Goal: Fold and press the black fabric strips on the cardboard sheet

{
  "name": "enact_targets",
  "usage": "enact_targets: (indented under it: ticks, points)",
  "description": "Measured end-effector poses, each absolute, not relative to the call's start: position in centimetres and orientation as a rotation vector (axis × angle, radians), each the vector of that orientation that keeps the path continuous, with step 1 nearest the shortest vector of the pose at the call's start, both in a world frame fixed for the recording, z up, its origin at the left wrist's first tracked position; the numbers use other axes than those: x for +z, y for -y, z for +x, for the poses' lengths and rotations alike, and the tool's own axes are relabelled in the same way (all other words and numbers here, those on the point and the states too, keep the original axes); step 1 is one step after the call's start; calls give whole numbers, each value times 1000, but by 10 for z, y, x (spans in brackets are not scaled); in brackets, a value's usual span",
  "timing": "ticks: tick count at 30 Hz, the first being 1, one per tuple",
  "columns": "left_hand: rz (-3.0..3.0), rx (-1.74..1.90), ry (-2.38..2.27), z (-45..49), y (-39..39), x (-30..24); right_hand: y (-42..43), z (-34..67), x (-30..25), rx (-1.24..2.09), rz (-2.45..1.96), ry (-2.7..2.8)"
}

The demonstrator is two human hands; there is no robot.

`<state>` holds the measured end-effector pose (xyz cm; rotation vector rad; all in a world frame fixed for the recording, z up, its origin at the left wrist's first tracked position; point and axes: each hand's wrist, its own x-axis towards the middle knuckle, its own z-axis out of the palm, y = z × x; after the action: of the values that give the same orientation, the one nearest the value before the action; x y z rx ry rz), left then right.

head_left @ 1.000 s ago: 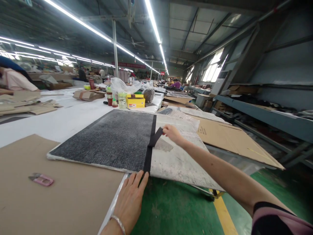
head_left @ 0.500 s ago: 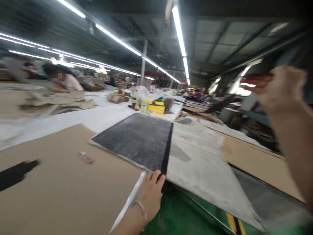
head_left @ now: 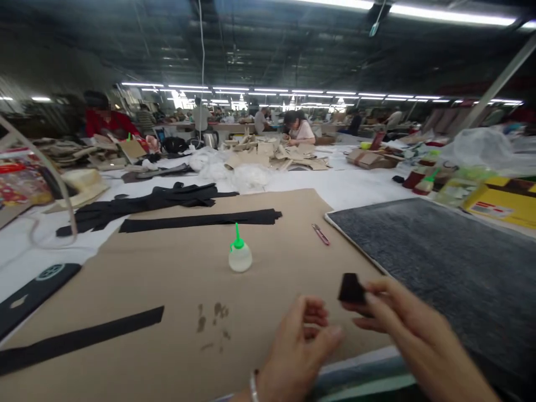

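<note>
My right hand pinches a small dark brown or black piece between thumb and fingers, a little above the brown sheet. To its left, my left hand, with a bracelet at the wrist, has its fingers loosely curled and the thumb apart, and nothing shows in it. A round squeeze bottle with a green nozzle stands upright on the sheet. Near the sheet's right edge lies a pair of small pink thread snips. One black strip lies at the lower left, and a stack of black strips lies farther back.
A dark grey panel borders the sheet on the right, with a yellow box behind it. A dark piece with a round emblem lies at left. Across the white table, a person in a pale top sits behind heaped beige pieces.
The view has turned left and down onto the brown sheet. My right hand has come down from its raised position. My left hand has left the grey panel's corner.
</note>
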<state>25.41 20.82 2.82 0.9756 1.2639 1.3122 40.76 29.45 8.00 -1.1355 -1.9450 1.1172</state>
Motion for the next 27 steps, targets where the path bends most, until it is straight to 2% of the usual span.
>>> enact_targets:
  ticks: [1, 6, 10, 18, 27]
  points:
    - [939, 1356, -1295, 237, -198, 27, -283, 387, 72, 1209, -1082, 2022]
    - [555, 1615, -1427, 179, -155, 11, -240, 288, 38, 1202, -795, 2316]
    - [365, 1684, -1560, 148, -126, 8, -211, 247, 19, 1198, -574, 2454]
    - [297, 1547, -1543, 102, -96, -4, -187, 220, -6, 1443, -418, 2541]
    - [706, 1412, -1809, 85, -91, 3, -188, 209, 2, 1540, -186, 2513]
